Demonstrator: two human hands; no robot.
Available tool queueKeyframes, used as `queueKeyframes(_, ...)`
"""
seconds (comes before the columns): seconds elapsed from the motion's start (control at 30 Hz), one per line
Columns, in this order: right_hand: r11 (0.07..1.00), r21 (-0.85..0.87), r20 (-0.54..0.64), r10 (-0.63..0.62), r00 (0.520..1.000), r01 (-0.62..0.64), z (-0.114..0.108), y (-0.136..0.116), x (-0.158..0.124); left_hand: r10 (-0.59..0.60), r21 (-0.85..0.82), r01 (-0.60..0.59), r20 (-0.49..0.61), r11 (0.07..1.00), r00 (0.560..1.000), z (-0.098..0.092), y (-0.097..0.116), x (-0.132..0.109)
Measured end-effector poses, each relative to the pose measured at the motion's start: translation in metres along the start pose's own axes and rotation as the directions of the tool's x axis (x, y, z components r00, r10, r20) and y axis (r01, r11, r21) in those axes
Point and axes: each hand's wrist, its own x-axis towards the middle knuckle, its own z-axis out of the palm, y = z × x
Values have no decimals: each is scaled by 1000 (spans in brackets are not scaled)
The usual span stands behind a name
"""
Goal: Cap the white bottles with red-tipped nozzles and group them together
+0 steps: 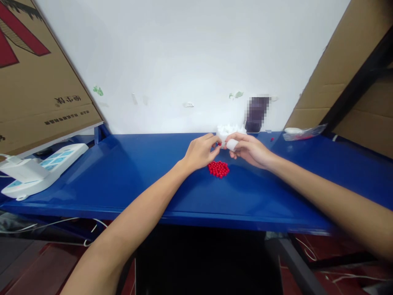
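My left hand (202, 151) is closed in a pinch on a small red bead (219, 144), of which only a bit shows between the fingertips. Close beside it, my right hand (250, 150) grips a small white piece with a rounded end (232, 144); its exact kind is unclear. The fingertips of both hands nearly meet above the blue table. Just below them lies a pile of red beads (218, 169). Behind the hands sits a heap of white pieces (230, 129), partly hidden by my right hand.
A phone-like dark object, pixelated (257, 114), leans on the white wall (190, 53). Right of it lies a clear plastic bag (307, 133) with white and red contents. A power strip (55, 168) with a white plug stands at the left of the blue table (147, 164). Cardboard flanks both sides.
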Motion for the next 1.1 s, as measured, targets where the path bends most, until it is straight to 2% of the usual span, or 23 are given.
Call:
queueKeyframes(0.1,998,34,-5,-57,998,57,1,-2,-1,-47,30,47,15,998,999,0,0,0)
queueKeyframes(0.2,998,28,-2,-63,998,63,3,-2,-2,-50,18,50,12,999,999,0,0,1)
queueKeyframes(0.5,1000,-20,-41,-22,999,21,7,1,-2,43,-39,-43,12,998,999,2,1,-1)
queueKeyframes(0.67,1000,12,-67,-20,998,21,7,2,-3,82,-44,-82,-3,996,997,1,-1,-1)
queueKeyframes(0.9,998,66,-15,-18,1000,19,6,4,-4,157,-10,-157,-43,987,987,0,3,0)
queueKeyframes(1.1,996,50,-6,-67,998,67,5,7,-2,160,-27,-162,-62,986,985,-1,3,-1)
